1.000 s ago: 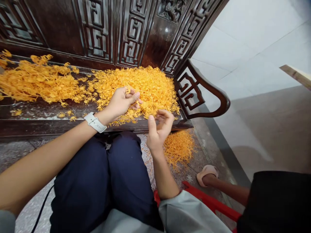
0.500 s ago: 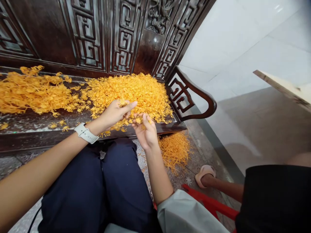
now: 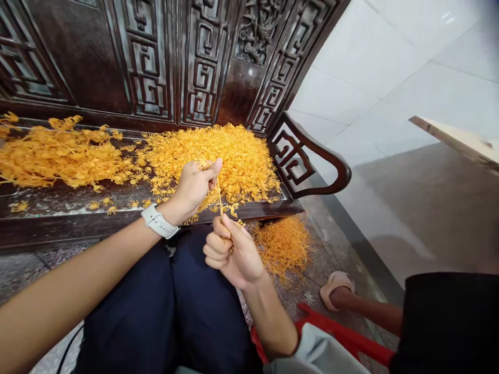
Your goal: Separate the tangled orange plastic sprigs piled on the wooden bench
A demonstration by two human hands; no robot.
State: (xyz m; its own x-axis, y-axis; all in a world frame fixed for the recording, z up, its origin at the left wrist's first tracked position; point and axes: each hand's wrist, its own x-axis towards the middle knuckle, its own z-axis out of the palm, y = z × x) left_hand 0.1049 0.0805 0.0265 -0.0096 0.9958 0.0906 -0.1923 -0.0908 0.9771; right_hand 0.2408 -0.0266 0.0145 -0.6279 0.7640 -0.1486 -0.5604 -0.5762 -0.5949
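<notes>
My left hand (image 3: 195, 188), with a pale watch on its wrist, is closed in a pinch on yellow plastic sprigs that look like artificial flower parts. Below it and to the right, my right hand (image 3: 236, 249) is curled into a fist. A thin yellow stem (image 3: 220, 198) runs taut between the two hands, gripped at both ends. Just behind them lies a large heap of small yellow flower-like pieces (image 3: 241, 161) on the dark wooden bench. What sits inside each palm is mostly hidden by the fingers.
A second heap of yellow sprigs (image 3: 70, 156) lies on the bench's left. Orange-yellow stems (image 3: 284, 244) are piled on the floor under its edge. The carved armrest (image 3: 339, 171) closes off the right end. Another person's foot (image 3: 337, 291) and a red stool (image 3: 343, 337) are at lower right.
My right hand has moved down towards me and closed from loosely curled fingers into a fist. The stem is now stretched between the hands. My left hand stays near the heap.
</notes>
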